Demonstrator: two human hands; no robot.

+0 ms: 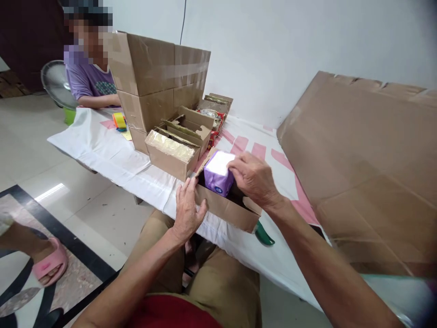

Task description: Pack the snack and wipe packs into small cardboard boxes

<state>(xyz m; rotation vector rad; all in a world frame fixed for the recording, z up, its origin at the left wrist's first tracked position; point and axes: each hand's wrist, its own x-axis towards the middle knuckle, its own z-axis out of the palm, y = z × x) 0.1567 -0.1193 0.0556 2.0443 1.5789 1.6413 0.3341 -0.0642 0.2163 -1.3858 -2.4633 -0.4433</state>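
Observation:
My right hand (254, 177) grips a purple and white soft pack (218, 173) from its right side, its fingers closed on it. The pack sits partly inside a small open cardboard box (227, 210) at the near edge of the table. My left hand (187, 210) holds the box's near left corner, thumb on the rim and fingers wrapped on the outside wall.
A white cloth with pink stripes (102, 146) covers the table. Behind stand a taped small box (170, 152), an open box (191, 127) and stacked large cartons (157, 86). Flattened cardboard (368, 164) leans at the right. A seated person (88, 77) is across; tape rolls (119, 120) lie nearby.

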